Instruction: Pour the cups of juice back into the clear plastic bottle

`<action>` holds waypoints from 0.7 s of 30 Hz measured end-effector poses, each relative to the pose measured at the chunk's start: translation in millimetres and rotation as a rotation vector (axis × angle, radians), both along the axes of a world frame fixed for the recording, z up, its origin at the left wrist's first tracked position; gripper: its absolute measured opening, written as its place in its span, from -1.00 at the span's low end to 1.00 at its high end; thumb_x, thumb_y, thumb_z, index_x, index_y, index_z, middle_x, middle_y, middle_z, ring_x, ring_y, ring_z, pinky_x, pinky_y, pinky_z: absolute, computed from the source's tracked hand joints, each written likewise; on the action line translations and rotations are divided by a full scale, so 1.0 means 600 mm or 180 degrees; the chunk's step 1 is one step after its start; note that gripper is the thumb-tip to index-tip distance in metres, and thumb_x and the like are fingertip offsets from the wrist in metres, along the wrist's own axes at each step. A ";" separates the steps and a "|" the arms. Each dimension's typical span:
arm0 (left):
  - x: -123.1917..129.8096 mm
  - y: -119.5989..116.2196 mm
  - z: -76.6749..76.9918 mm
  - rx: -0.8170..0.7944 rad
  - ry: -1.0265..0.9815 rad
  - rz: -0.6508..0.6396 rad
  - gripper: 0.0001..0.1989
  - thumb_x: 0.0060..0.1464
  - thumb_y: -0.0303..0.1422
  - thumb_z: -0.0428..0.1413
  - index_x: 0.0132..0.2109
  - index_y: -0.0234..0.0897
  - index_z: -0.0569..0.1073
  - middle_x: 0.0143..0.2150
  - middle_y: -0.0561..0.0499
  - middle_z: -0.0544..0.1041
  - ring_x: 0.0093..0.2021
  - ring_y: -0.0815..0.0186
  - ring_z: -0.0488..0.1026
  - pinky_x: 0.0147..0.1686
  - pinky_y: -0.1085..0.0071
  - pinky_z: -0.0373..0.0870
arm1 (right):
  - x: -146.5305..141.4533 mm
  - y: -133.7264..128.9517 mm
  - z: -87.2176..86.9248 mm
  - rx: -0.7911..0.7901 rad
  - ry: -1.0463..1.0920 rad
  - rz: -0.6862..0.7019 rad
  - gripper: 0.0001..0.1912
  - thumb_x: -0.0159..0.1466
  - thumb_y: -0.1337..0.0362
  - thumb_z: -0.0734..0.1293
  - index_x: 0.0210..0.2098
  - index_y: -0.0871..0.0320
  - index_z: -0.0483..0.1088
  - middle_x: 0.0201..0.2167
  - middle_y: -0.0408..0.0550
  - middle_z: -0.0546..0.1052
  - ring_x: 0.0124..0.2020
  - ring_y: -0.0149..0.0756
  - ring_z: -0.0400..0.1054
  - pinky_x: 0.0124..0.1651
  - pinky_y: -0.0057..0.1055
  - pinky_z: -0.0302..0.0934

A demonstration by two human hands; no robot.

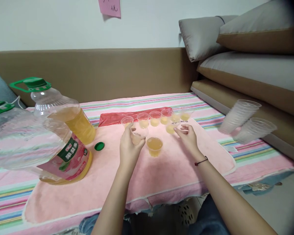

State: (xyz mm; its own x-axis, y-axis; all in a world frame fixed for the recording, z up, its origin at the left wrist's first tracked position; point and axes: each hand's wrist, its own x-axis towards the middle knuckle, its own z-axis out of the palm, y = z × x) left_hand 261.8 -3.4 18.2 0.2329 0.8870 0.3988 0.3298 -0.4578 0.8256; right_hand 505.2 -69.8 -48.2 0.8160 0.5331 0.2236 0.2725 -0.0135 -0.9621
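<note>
Clear plastic formed the held cup, near mid-frame, clasped by the left hand between thumb and fingers; a hard squeeze could buckle its wall. Right of centre, the right hand had bent fingers at a part-filled cup; whether they gripped it could not be determined. Just below centre, a fuller cup stood between both hands, where a wrist's sideways swing might tip it. Soft pink cloth underneath, if tugged, could upset several cups.

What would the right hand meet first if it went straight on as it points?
Likely the clear, round plastic cup of yellow liquid just ahead of the right hand; contact is unclear.
</note>
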 end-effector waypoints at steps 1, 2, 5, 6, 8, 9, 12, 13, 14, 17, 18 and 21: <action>0.000 -0.001 0.002 -0.0085 -0.0074 0.0015 -0.36 -0.07 -0.39 0.24 0.19 -0.15 0.28 0.01 -0.06 0.52 -0.02 0.16 0.48 -0.02 0.19 0.37 | 0.006 0.009 -0.008 -0.0010 -0.0020 -0.0112 -0.36 -0.04 -0.09 0.49 -0.08 0.09 0.35 -0.06 0.05 0.46 -0.16 -0.15 0.41 -0.02 -0.10 0.33; -0.001 -0.002 0.004 -0.0151 -0.0145 0.0033 -0.37 -0.06 -0.37 0.24 0.18 -0.15 0.28 0.01 -0.06 0.52 -0.02 0.18 0.49 -0.04 0.21 0.38 | 0.010 0.020 -0.015 -0.0010 -0.0015 -0.0127 -0.33 -0.06 -0.07 0.50 -0.05 0.09 0.34 0.01 0.08 0.44 -0.08 -0.11 0.40 0.04 -0.06 0.30; -0.003 -0.007 0.010 -0.0286 -0.0275 0.0090 -0.37 -0.05 -0.31 0.26 0.17 -0.14 0.25 0.00 -0.06 0.54 -0.03 0.20 0.51 -0.08 0.26 0.39 | 0.013 0.051 -0.032 0.0114 0.0102 0.0183 -0.30 -0.09 -0.02 0.52 -0.01 0.04 0.30 0.06 0.07 0.44 0.04 -0.07 0.38 0.13 -0.04 0.26; -0.004 -0.008 0.011 -0.0330 -0.0307 0.0090 -0.37 -0.05 -0.30 0.26 0.17 -0.15 0.23 0.00 -0.06 0.54 -0.05 0.20 0.52 -0.10 0.27 0.39 | 0.012 0.060 -0.035 0.0174 0.0141 0.0254 -0.32 -0.09 0.00 0.51 -0.02 0.03 0.30 0.04 0.04 0.46 0.05 -0.08 0.39 0.15 -0.04 0.25; -0.007 -0.010 0.014 -0.0409 -0.0378 0.0054 -0.37 -0.05 -0.27 0.27 0.15 -0.16 0.21 0.01 -0.08 0.54 -0.07 0.21 0.53 -0.12 0.28 0.40 | 0.010 0.071 -0.040 0.0280 0.0201 0.0271 -0.37 -0.08 0.01 0.50 -0.07 0.01 0.30 -0.02 -0.01 0.49 0.04 -0.10 0.40 0.19 -0.03 0.23; -0.009 -0.010 0.015 -0.0429 -0.0405 0.0027 -0.38 -0.05 -0.26 0.27 0.14 -0.15 0.21 0.02 -0.09 0.54 -0.08 0.21 0.54 -0.12 0.28 0.40 | 0.009 0.074 -0.040 0.0313 0.0229 0.0234 -0.40 -0.08 0.01 0.50 -0.10 0.02 0.30 -0.05 -0.02 0.49 0.03 -0.11 0.40 0.19 -0.02 0.22; -0.013 -0.012 0.019 -0.0345 -0.0381 -0.0013 -0.41 -0.03 -0.26 0.26 0.12 -0.13 0.23 0.04 -0.07 0.53 -0.06 0.21 0.54 -0.09 0.26 0.40 | 0.005 0.067 -0.036 0.0368 0.0299 0.0167 -0.42 -0.09 0.01 0.52 -0.15 0.04 0.30 -0.09 -0.02 0.50 -0.01 -0.10 0.43 0.17 -0.01 0.26; -0.014 -0.012 0.020 -0.0280 -0.0345 -0.0016 -0.42 -0.03 -0.27 0.26 0.12 -0.12 0.24 0.04 -0.06 0.53 -0.04 0.21 0.53 -0.08 0.26 0.40 | 0.002 0.061 -0.032 0.0394 0.0312 0.0180 -0.42 -0.10 0.01 0.52 -0.15 0.04 0.31 -0.09 -0.01 0.50 -0.02 -0.10 0.43 0.15 -0.02 0.28; -0.014 -0.012 0.022 -0.0215 -0.0310 -0.0025 -0.43 -0.03 -0.27 0.26 0.12 -0.11 0.26 0.03 -0.05 0.54 -0.03 0.20 0.52 -0.06 0.25 0.40 | -0.001 0.054 -0.026 0.0420 0.0318 0.0205 -0.41 -0.09 0.01 0.53 -0.15 0.05 0.32 -0.09 -0.01 0.50 -0.04 -0.10 0.44 0.13 -0.03 0.29; -0.010 -0.014 0.026 -0.0048 -0.0272 -0.0086 -0.44 -0.04 -0.29 0.28 0.11 -0.11 0.30 0.01 -0.04 0.55 0.00 0.19 0.51 -0.02 0.24 0.40 | -0.017 0.028 0.002 0.0543 0.0284 0.0379 -0.43 -0.06 0.02 0.54 -0.13 0.07 0.34 -0.10 -0.01 0.51 -0.05 -0.12 0.46 0.12 -0.05 0.32; -0.007 -0.015 0.027 0.0014 -0.0270 -0.0118 -0.44 -0.05 -0.30 0.28 0.11 -0.11 0.31 0.00 -0.03 0.55 0.00 0.19 0.51 -0.02 0.24 0.40 | -0.024 0.019 0.013 0.0600 0.0253 0.0453 -0.44 -0.05 0.03 0.54 -0.13 0.07 0.35 -0.10 0.00 0.51 -0.04 -0.12 0.46 0.11 -0.06 0.32; 0.003 -0.021 0.031 0.0242 -0.0241 -0.0202 -0.44 -0.05 -0.32 0.28 0.12 -0.11 0.33 0.02 -0.02 0.54 0.02 0.20 0.49 0.01 0.23 0.40 | -0.048 -0.008 0.047 0.0697 0.0124 0.0678 -0.45 -0.03 0.05 0.54 -0.10 0.07 0.37 -0.06 0.03 0.51 0.02 -0.10 0.44 0.11 -0.07 0.33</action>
